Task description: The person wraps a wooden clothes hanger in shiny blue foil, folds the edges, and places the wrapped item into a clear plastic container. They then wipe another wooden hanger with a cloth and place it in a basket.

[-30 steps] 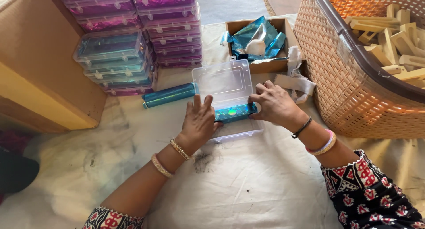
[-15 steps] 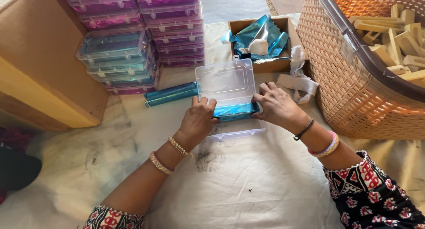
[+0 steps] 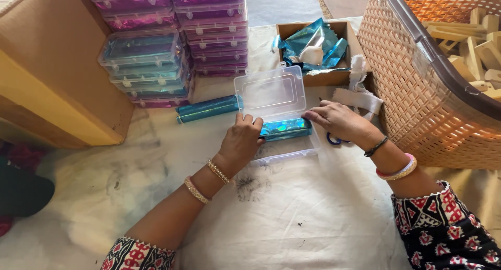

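A small clear plastic box (image 3: 284, 154) lies open on the white cloth, its lid (image 3: 270, 94) tilted up at the back. A strip of shiny blue foil (image 3: 286, 128) lies inside it. My left hand (image 3: 241, 142) presses on the left end of the foil and the box. My right hand (image 3: 339, 121) rests at the box's right edge, fingertips toward the foil, over blue scissor handles (image 3: 334, 141). A rolled blue foil piece (image 3: 206, 108) lies to the left of the lid.
Stacks of closed clear boxes with blue (image 3: 142, 66) and magenta foil (image 3: 211, 32) stand at the back. A cardboard box (image 3: 313, 45) holds blue foil scraps. A woven basket (image 3: 417, 87) with wooden pieces stands at right, a large cardboard carton (image 3: 47, 77) at left.
My right hand has drawn back from the foil to the box's right edge. My left hand stays pressed on the foil. The view has shifted slightly.
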